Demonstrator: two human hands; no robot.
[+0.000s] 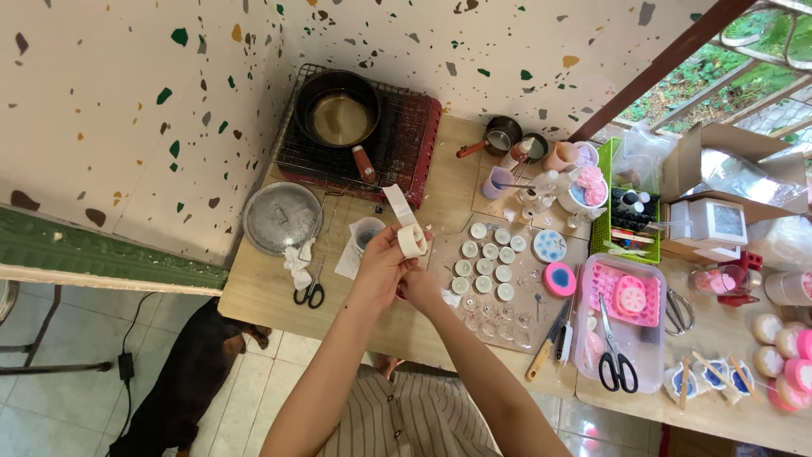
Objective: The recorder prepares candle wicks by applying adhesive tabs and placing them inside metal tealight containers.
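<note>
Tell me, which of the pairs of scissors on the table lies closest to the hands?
The small black-handled scissors left of the left hand, beside the crumpled white tissue. The larger black pair lies in the clear tray, and the metal pair sits farther right.

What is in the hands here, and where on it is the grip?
The left hand holds a white tape roll by its ring, a strip standing up from it. The right hand sits just below; its hold is unclear.

home craft corner: wooden table (pixel 254 292), pan (pixel 338 110) on burner, candle moulds (pixel 491 262), scissors (pixel 617 368).
</note>
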